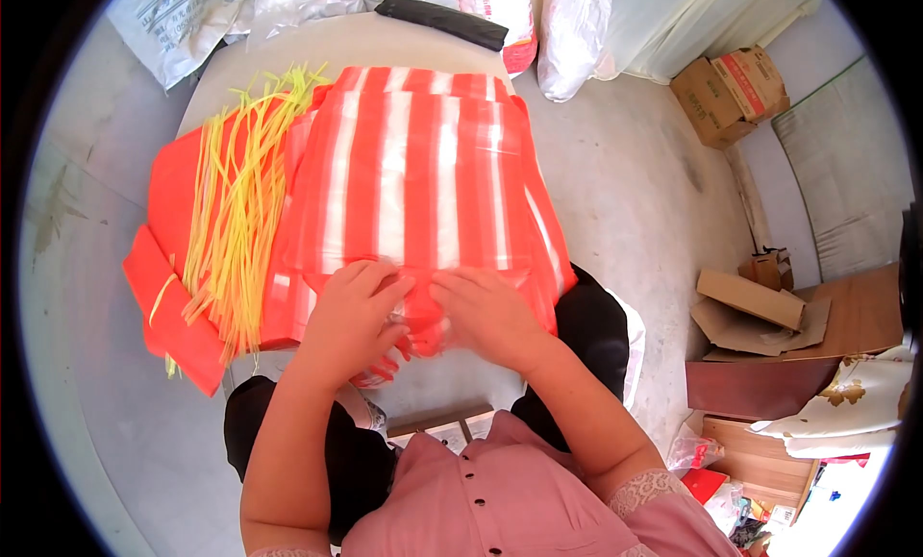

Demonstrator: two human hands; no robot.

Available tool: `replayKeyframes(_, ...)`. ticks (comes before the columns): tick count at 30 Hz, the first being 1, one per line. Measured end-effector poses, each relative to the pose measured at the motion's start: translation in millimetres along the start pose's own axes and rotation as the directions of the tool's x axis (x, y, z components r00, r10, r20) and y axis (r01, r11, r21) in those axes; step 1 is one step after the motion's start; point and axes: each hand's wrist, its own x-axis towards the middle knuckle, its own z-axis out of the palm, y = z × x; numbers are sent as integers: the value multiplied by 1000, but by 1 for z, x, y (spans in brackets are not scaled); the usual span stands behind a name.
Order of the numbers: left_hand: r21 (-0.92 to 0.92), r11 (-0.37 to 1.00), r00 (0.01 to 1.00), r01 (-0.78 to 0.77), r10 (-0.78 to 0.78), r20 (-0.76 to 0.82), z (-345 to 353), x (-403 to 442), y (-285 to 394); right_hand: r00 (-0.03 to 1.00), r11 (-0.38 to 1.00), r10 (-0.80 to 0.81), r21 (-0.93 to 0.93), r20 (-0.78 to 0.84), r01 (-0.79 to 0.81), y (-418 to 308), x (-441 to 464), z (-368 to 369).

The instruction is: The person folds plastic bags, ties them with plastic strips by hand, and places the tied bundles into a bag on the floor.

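Observation:
A stack of red-and-white striped plastic bags (392,177) lies on the table in front of me. At its near edge, my left hand (358,312) has its fingers curled on the bunched striped plastic. My right hand (488,312) grips the same gathered edge a little to the right, fingers bent over it. Crumpled red plastic shows between the two hands and hangs below them. Left of the stack, a bundle of yellow plastic strips (238,201) rests on red plastic sheeting (171,184). My fingertips are partly hidden in the folds.
A black roll (442,23) lies at the far end of the table (288,46). White sacks (183,24) stand behind. On the right are cardboard boxes (731,94), an opened carton (760,317) on a brown wooden cabinet (760,386), and a patterned cloth (846,403).

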Motion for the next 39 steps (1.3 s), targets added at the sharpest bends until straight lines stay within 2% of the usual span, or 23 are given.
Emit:
replayKeyframes(10, 98, 993, 995, -69, 75, -59, 14, -2, -14, 1000, 998, 24, -61, 0, -24, -5, 6, -1)
replayKeyframes(16, 136, 989, 992, -58, 72, -101, 9, 1, -12, 998, 998, 56, -10, 31, -56, -2, 8, -4)
replayKeyframes(19, 174, 984, 991, -26, 49, -128, 5, -2, -19, 980, 978, 174, 95, 99, -183, -6, 18, -22)
replayKeyframes(21, 144, 989, 993, -19, 36, -115, -1, -6, -23, 957, 967, 227, 70, 182, -243, -7, 20, -32)
replayKeyframes(22, 75, 996, 997, 45, -40, -71, -4, -9, -23, 941, 961, 253, 56, 223, -272, -9, 21, -39)
replayKeyframes(23, 9, 994, 993, 113, -113, -22, -9, -14, -22, 847, 884, 377, 128, 375, -450, -16, 29, -56)
replayKeyframes(25, -128, 952, 960, 279, -275, 45, -17, -19, -15, 554, 622, 500, 169, 665, -765, -30, 48, -94)
replayKeyframes(27, -271, 847, 888, 458, -450, 96, -25, -21, -7, 659, 683, 421, 260, 623, -682, -8, 35, -83)
replayKeyframes(30, -279, 755, 804, 594, -566, 182, -39, -20, -6, 743, 748, 370, 295, 558, -594, 22, 32, -63)
replayKeyframes(31, -278, 766, 814, 580, -561, 151, -36, -23, -11, 760, 767, 364, 290, 538, -572, 28, 36, -61)
replayKeyframes(34, -272, 770, 813, 577, -575, 96, -26, -31, -25, 669, 714, 438, 220, 600, -665, 34, 47, -57)
replayKeyframes(36, -275, 734, 779, 621, -616, 116, -25, -31, -28, 665, 730, 480, 159, 572, -664, 34, 52, -51)
replayKeyframes(39, -237, 743, 773, 626, -630, 67, -21, -29, -27, 685, 762, 524, 81, 506, -643, 29, 55, -50)
